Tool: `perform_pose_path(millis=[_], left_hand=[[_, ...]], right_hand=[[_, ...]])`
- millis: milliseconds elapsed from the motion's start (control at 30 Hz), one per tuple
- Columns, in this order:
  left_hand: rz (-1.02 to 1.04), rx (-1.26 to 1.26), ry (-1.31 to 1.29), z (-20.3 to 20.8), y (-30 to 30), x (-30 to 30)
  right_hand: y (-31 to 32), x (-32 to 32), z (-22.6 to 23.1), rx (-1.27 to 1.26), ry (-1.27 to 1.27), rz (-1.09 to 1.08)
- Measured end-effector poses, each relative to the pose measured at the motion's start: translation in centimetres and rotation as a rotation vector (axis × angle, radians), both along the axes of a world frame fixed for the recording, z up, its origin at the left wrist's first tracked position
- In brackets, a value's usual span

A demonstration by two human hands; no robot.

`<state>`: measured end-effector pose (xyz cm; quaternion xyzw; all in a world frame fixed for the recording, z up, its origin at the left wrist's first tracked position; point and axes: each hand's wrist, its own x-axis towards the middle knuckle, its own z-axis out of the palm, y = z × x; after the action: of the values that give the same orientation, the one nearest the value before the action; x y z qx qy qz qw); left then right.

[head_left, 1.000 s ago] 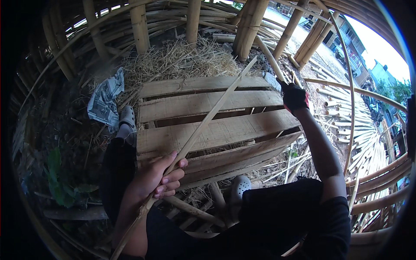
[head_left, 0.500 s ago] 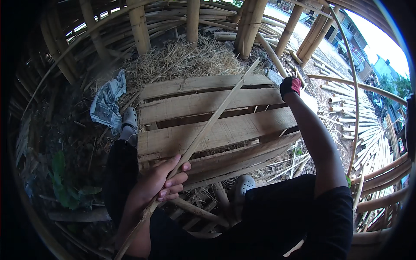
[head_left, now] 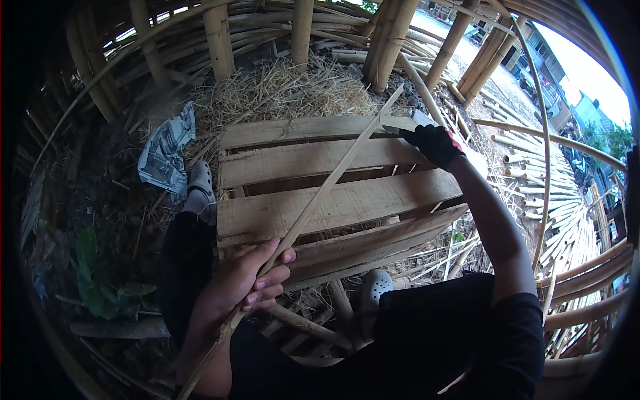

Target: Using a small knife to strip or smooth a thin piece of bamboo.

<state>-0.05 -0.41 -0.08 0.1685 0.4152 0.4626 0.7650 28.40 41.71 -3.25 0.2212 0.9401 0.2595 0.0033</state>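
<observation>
A long split bamboo strip (head_left: 335,175) slants from my lower left up across the slatted wooden crate (head_left: 373,198). My bare left hand (head_left: 248,280) is wrapped round its lower part, above the crate's near left corner. On my right hand (head_left: 437,145) is a black and red glove. Its fingers are closed on a knife (head_left: 395,130), whose handle is hidden in the grip. The knife's blade points left, close to the strip's upper end; I cannot tell whether they touch.
Shavings (head_left: 293,93) are heaped beyond the crate, with upright bamboo posts (head_left: 389,50) behind them. Crumpled newspaper (head_left: 165,157) lies to the left. Cut bamboo poles (head_left: 533,167) cover the ground at right. My feet in grey clogs (head_left: 378,285) are beside the crate.
My right hand has turned and come slightly down and left, bringing the knife into view near the strip's upper end. My left hand keeps its hold on the strip.
</observation>
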Motion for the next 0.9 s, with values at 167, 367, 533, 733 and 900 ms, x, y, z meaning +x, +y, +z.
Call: perform_pose_path(millis=[167, 367, 533, 733, 900], left_hand=[[-0.012, 0.006, 0.024, 0.6, 0.8, 0.8], [0.003, -0.007, 0.024, 0.2, 0.4, 0.7], [-0.014, 0.019, -0.002, 0.0, 0.4, 0.5], [-0.028, 0.031, -0.010, 0.3, 0.9, 0.8], [-0.002, -0.006, 0.017, 0.0, 1.0, 1.2]], right_hand=[[2.9, 6.8, -0.7, 0.172, 0.056, -0.463], [-2.7, 3.8, 2.5, 0.299, 0.030, -0.082], [-3.0, 6.2, 1.5, -0.010, -0.096, -0.224], [1.3, 13.2, 2.0, 0.156, 0.045, -0.518], [-0.7, 6.3, 2.3, 0.168, 0.100, -0.256]])
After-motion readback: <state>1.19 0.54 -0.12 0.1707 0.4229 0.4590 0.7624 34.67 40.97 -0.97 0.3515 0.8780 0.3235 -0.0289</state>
